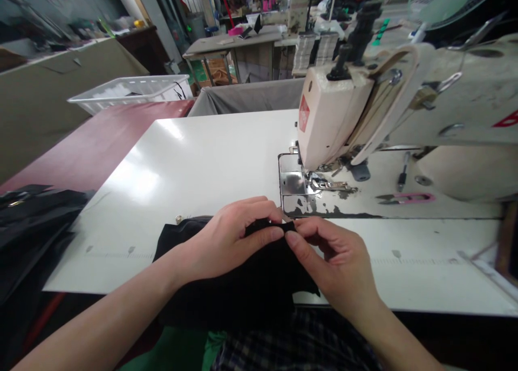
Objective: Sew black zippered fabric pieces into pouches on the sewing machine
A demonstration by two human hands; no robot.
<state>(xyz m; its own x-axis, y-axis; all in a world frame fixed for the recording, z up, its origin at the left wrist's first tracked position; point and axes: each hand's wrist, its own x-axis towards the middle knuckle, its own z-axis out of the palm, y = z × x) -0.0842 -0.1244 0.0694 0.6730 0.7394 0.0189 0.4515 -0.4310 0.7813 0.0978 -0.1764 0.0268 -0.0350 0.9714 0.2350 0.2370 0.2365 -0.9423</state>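
A piece of black fabric (251,284) hangs over the front edge of the white sewing table, its upper edge lying on the tabletop. My left hand (243,228) pinches that upper edge between thumb and fingers. Close beside it, my right hand (332,252) grips the same edge with thumb and forefinger, at the fabric's right corner. Both thumbs nearly meet. Just beyond the hands stands the sewing machine (332,117), with its presser foot and metal needle plate (293,182) behind the fabric.
Pink thread snips (408,198) and a small dark-tipped tool (403,171) lie on the machine bed. A small brass-coloured piece (178,219) rests by the fabric. Dark material (32,236) is heaped at left. A white plastic basket (133,88) stands on the reddish surface behind.
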